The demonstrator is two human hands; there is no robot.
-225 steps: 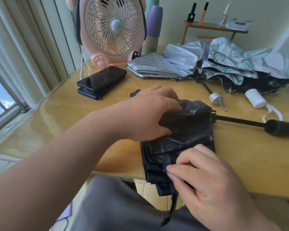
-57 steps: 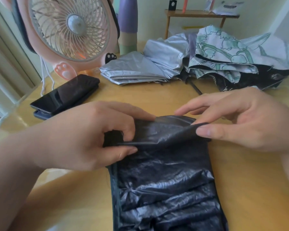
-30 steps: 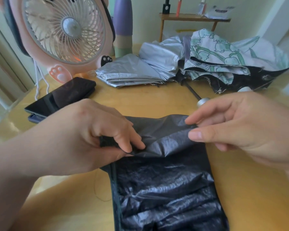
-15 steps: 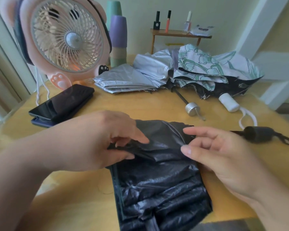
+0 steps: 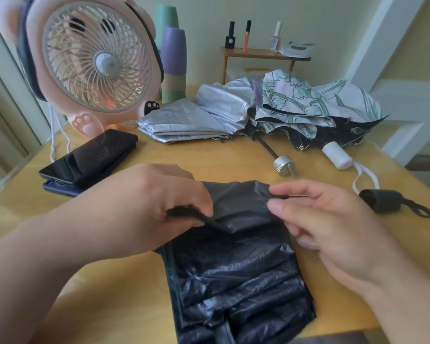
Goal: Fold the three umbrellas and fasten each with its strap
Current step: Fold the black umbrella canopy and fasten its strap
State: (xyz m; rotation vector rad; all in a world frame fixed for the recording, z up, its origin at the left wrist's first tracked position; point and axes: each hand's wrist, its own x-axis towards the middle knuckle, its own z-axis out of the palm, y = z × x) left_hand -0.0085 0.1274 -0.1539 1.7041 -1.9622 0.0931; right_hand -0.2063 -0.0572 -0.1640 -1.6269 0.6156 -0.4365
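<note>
1. Closest to me, the black umbrella [image 5: 233, 274] lies flat on the wooden table [image 5: 124, 294]. Its crinkled canopy runs from between the two hands back past the table's near edge.
2. The left hand [image 5: 144, 207] pinches a fold at the canopy's far left edge between thumb and curled fingers.
3. Opposite it, the right hand [image 5: 333, 232] nips the canopy's far right corner between forefinger and thumb, and the other fingers are loosely bent beneath.
4. Just past the right hand, to its outer side, I see the black handle [image 5: 380, 201] lying on the table with its loop pointing away.
5. Beyond the left hand, a dark phone [image 5: 92, 155] rests on top of a second dark blue device.
6. Beyond the gap between the hands lies a silver knob handle [image 5: 283, 165], and a white handle [image 5: 336, 155] with a white cord lies beyond the right hand.
7. Farther out, the silver umbrella [image 5: 196, 117] lies loosely collapsed, with the floral umbrella [image 5: 308, 100] heaped against its right side.
8. Farthest from the left hand stands a pink fan [image 5: 97, 63], with stacked cups [image 5: 173, 63] beside it. A small wooden shelf [image 5: 263, 53] holding little bottles stands at the back.
</note>
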